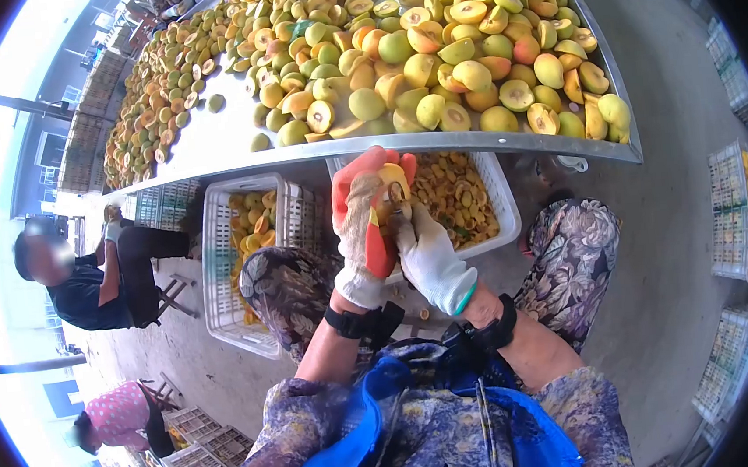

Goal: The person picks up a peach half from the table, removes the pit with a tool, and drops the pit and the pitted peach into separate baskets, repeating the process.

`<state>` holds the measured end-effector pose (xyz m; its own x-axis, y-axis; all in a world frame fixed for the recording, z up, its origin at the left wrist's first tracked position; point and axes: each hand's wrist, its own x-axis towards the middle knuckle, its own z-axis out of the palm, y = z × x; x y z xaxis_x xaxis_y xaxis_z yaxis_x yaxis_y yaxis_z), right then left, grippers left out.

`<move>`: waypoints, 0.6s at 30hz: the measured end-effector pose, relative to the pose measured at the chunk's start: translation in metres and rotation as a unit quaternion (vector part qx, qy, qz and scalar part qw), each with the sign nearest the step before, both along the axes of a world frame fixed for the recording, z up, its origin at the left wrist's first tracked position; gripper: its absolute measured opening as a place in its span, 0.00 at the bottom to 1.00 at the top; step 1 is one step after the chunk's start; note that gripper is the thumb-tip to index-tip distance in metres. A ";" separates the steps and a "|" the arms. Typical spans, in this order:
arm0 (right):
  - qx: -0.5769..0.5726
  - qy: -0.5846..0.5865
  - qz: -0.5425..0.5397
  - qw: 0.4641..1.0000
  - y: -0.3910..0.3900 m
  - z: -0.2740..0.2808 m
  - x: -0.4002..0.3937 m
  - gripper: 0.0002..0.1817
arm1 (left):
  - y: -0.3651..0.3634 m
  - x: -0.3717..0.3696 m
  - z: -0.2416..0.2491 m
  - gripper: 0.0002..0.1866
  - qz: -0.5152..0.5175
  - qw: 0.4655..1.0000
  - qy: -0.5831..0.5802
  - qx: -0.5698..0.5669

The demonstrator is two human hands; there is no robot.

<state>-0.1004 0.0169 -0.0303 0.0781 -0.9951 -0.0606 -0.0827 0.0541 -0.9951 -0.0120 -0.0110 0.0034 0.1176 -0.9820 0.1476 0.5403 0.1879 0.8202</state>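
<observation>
My left hand (362,221), in a white glove with an orange-red palm and fingers, holds a yellow fruit half (394,179) just beyond the metal table's front edge. My right hand (428,251), in a white glove with a teal cuff edge, is closed at the fruit's near side. A small dark tool tip shows between its fingers and the fruit; its handle is hidden. Beneath both hands stands a white crate (504,210) with many small fruit pieces. Many halved yellow-green fruits (471,75) are heaped on the table.
The metal table rim (472,141) runs across in front. A white crate (219,272) of fruit halves stands left of my knees. One seated person (88,287) is at the left, another person (120,416) at lower left. Stacked crates (728,214) stand at the right.
</observation>
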 end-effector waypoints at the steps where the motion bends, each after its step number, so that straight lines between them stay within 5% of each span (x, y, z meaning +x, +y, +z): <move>1: 0.002 -0.008 0.005 1.000 0.000 0.000 0.000 0.14 | 0.000 0.000 0.000 0.21 -0.004 1.000 -0.022 -0.013; 4: 0.010 -0.017 0.018 1.000 0.001 0.003 -0.002 0.14 | -0.006 0.007 0.002 0.23 -0.055 0.996 0.074 0.020; 11: 0.033 -0.034 0.017 0.999 0.007 -0.011 0.003 0.17 | -0.011 0.022 0.010 0.23 -0.114 0.974 0.063 0.183; 15: 0.003 -0.059 0.002 0.998 0.009 -0.015 0.007 0.18 | -0.007 0.016 0.002 0.20 -0.100 0.981 0.080 0.143; 18: 0.087 -0.160 0.040 0.982 0.006 -0.010 0.005 0.18 | -0.005 0.009 0.000 0.20 -0.064 0.991 0.063 0.102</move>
